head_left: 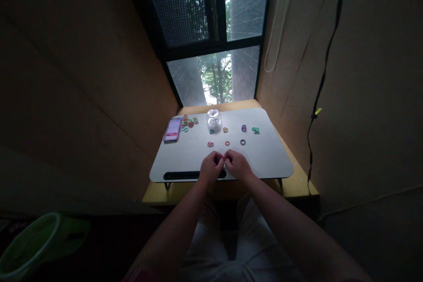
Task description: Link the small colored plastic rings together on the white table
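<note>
Close together over the front of a white lap table, my left hand and my right hand meet at their fingertips. Both are closed in a pinch on a small reddish hair tie, mostly hidden by the fingers. Just beyond them lie pink hair ties, a single red one and a dark grey one. Farther back are small groups in blue, yellow, purple and green.
A mixed heap of hair ties lies at the back left beside a phone-like flat object. Behind the groups stands a clear round container. A black slot runs along the front edge. A green basket is at the lower left.
</note>
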A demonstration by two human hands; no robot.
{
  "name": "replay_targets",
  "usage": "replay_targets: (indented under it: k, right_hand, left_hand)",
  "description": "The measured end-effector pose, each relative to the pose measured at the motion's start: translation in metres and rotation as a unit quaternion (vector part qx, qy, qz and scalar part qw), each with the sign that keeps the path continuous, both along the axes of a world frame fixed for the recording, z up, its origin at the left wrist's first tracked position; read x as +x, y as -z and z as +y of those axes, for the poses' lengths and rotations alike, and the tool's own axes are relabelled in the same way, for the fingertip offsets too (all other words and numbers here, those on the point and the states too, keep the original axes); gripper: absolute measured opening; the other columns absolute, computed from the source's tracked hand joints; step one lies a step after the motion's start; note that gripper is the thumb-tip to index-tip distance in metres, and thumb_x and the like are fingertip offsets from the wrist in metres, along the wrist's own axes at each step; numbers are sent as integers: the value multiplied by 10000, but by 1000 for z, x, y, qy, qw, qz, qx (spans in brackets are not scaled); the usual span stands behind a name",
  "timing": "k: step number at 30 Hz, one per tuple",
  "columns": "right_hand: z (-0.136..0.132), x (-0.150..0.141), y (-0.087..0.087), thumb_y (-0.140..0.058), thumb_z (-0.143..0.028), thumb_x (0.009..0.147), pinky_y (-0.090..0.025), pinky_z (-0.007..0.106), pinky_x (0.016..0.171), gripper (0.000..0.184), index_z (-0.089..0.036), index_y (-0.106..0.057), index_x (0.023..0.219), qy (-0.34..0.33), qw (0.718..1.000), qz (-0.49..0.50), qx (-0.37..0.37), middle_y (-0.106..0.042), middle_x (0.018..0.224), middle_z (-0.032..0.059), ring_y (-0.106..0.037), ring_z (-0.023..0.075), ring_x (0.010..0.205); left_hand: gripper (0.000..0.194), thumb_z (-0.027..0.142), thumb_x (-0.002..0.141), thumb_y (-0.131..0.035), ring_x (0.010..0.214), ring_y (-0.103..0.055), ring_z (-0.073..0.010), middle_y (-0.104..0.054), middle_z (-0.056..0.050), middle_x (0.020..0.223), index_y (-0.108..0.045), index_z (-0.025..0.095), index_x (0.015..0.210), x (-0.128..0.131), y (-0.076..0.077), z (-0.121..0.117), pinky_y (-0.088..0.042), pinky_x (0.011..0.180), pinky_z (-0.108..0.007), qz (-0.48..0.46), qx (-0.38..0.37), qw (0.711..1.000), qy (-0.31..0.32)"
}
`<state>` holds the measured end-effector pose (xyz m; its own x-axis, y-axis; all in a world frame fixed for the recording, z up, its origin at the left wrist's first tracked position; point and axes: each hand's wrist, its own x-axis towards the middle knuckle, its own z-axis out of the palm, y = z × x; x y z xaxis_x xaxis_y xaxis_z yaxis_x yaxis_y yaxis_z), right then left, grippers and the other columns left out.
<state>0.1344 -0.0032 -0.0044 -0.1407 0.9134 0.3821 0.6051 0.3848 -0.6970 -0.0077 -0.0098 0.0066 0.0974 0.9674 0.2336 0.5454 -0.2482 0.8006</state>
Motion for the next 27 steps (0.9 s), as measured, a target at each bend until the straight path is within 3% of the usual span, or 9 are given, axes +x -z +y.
replay_targets:
  k: [27]
  right_hand:
    - [-3,2,-5,-474,-173,782,-338,234,593,109,-193,-573,742,-7,1000,1,-6,-580,670,6,-495,138,621]
  left_hand:
    - [136,316,811,-544,609,-532,-104,-596,21,677,-575,185,802,1,-2,-1,-393,591,-227,27,5,1000,-6]
